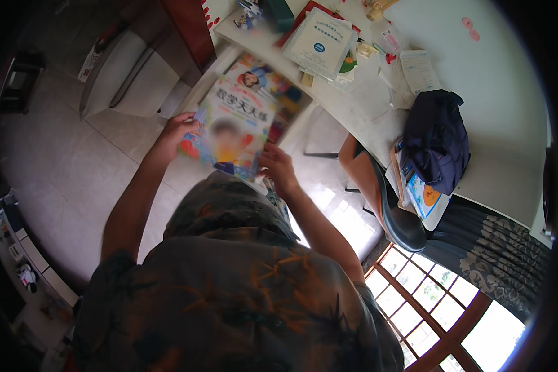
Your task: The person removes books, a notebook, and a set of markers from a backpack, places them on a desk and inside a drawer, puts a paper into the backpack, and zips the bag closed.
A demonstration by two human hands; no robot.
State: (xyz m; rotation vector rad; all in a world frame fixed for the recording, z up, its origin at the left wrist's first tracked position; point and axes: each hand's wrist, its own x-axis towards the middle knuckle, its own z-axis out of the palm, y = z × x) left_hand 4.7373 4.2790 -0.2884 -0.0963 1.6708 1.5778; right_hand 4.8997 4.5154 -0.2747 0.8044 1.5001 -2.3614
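A colourful softcover workbook (236, 122) with large printed characters and a child's picture on its cover is between my two hands. My left hand (173, 136) grips its left edge, the thumb lying on the cover. At the lower right corner, my right hand (279, 168) holds it with the fingers curled at the edge. The workbook is over a pulled-out white desk drawer (294, 124) and hides much of it. More colourful books (286, 104) show inside the drawer, beside the workbook's right edge; they are blurred.
On the white desk (344, 100) lie a stack of printed papers (317, 44), a red folder (302, 21), small items and a dark blue bag (435, 139). A black and wooden chair (376, 200) stands at the right. A reddish-brown wooden panel (193, 35) rises left of the drawer.
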